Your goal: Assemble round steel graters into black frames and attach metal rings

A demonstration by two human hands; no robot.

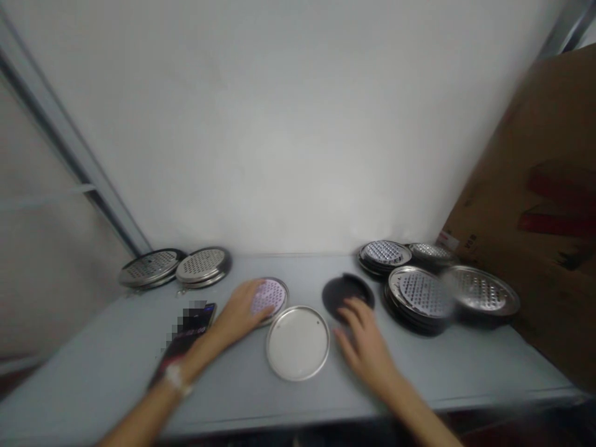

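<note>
My left hand (239,310) curls around the left side of a round perforated metal disc (274,297), its thumb lying across the near side. The disc's holed face looks pale violet and rests low on the table. My right hand (365,341) reaches over the near edge of a black round dish (339,292), fingers apart and fingertips at the dish; whether they press on it is unclear through the blur. Between the hands lies a smooth round metal plate (298,344) with a raised rim, touched by neither hand.
Stacks of perforated discs (419,295) stand at the right, beside a cardboard box (535,217). Two more stacked discs (202,266) sit at the back left. A phone (190,329) lies by my left forearm. A white wall (288,136) closes off the table's (223,391) back.
</note>
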